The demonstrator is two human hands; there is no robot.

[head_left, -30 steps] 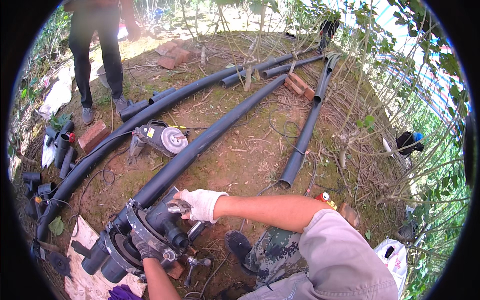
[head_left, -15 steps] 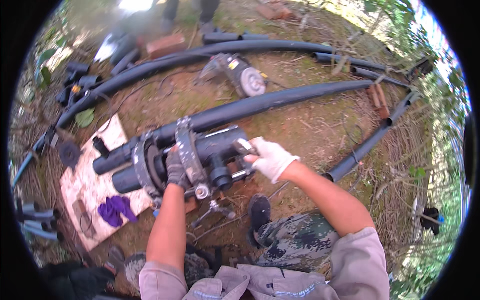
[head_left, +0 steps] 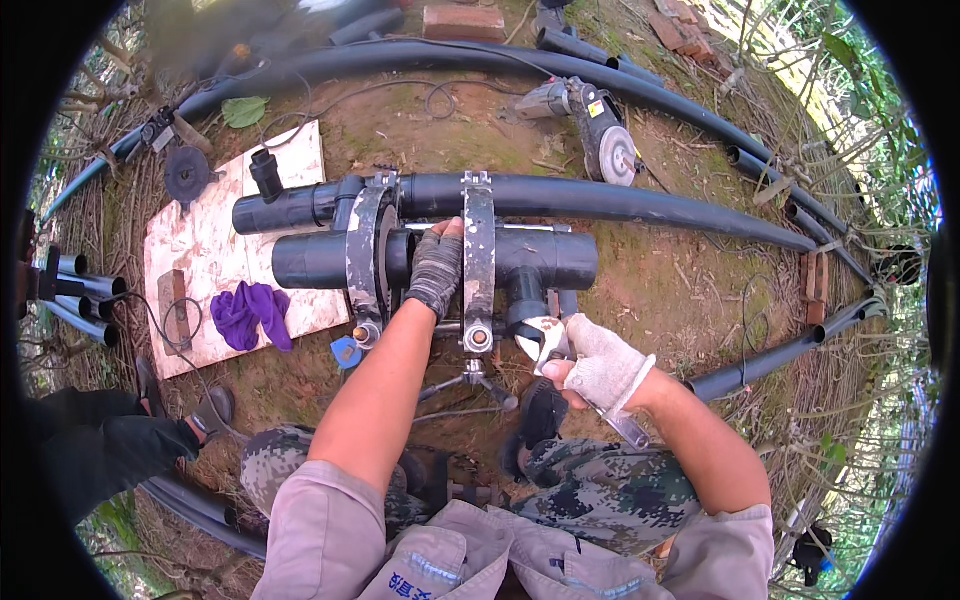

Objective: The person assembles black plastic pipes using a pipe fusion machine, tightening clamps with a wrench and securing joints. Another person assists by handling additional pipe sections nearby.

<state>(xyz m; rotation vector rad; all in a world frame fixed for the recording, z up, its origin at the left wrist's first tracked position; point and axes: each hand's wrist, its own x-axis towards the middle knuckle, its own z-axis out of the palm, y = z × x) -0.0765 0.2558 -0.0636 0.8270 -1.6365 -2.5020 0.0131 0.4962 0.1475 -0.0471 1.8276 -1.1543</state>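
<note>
Tee fitting (head_left: 562,260) sits in clamp frame (head_left: 480,212); join to short pipe hidden

Progress looks partway, judging by layout. Long pipe (head_left: 620,200) lies along the far side of the clamp frame, running off to its right. Board (head_left: 225,275) is left of the clamp frame, partly under its left end. Clamp frame: two chipped-paint rings, both loaded, so placing the parts seems done. Short pipe (head_left: 305,262) goes through the frame's left ring; tee fitting sits at the right ring, body sticking out to the right, branch (head_left: 525,290) toward the person. No finished joint visible between the rings; the hand covers that spot, so contact between the ends can't be told. Joining, if undone, would be what's left.

Left hand (head_left: 437,268), gloved, is between the clamp frame's rings, just left of the tee fitting, over the pipe-end area; can't tell whether it grips or just rests. Right hand (head_left: 602,362), gloved, is closed on a wrench (head_left: 625,428), right of the frame's right ring and on its near side. Tee fitting is thus between the hands, slightly beyond the right one. Wrench head is right by the branch's mouth; contact unclear.
</note>
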